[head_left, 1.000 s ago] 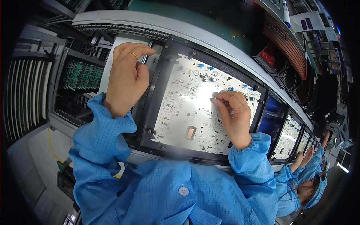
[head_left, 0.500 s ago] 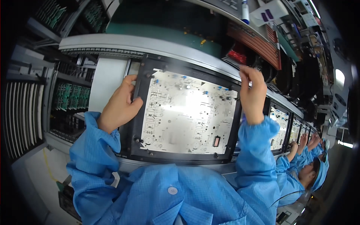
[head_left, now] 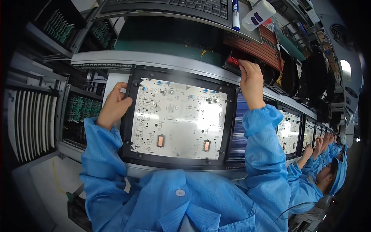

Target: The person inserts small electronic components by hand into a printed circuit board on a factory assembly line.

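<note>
A white circuit board lies in a black carrier frame on the line before me. It carries small blue parts along its far side and two dark parts with orange tops, one left and one right, near its near edge. My left hand has its curled fingers and thumb against the frame's left edge. Up at the far right, my right hand reaches to a dark bin of red parts. Its fingers are pressed together at the bin, and what they hold, if anything, is hidden.
A pale rail runs along the far side. Beyond it are a keyboard, a marker and a white bottle. Racks of green boards stand left. Co-workers in blue sit right beside further framed boards.
The frame has slid left along the rail with my left hand on it. My right hand has come to the red parts. A left orange-topped part now shows where only a pale blur was.
</note>
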### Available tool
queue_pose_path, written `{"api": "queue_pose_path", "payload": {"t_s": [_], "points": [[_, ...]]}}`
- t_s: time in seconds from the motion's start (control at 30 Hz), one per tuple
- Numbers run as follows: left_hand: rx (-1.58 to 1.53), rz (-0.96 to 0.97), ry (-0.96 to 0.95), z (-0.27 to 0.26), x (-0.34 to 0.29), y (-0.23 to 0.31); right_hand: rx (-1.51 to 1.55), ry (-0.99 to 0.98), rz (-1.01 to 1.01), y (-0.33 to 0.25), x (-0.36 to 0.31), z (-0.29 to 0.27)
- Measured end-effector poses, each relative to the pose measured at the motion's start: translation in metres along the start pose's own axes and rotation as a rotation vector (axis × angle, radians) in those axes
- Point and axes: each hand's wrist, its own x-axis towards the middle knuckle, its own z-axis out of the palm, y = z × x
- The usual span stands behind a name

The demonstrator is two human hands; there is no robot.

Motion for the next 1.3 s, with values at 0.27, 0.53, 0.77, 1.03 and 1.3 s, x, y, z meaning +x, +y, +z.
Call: {"api": "queue_pose_path", "payload": {"t_s": [0.27,0.53,0.77,1.03,1.3], "points": [[-0.006,-0.043,0.032,0.007,0.003,0.017,-0.117,-0.356,0.225,0.036,0.032,0.028],[0.014,0.0,0.017,0.007,0.001,0.016,-0.228,-0.296,0.209,0.027,0.031,0.028],[0.052,0.038,0.055,0.002,0.001,0.019,-0.24,-0.197,0.194,0.026,0.024,0.028],[0.047,0.243,0.435,-0.023,-0.017,0.029,-0.044,-0.098,0.173,0.026,0.022,0.029],[-0.417,0.36,0.312,0.042,-0.107,0.053,0.111,0.09,0.111,0.007,0.005,0.005]]}}
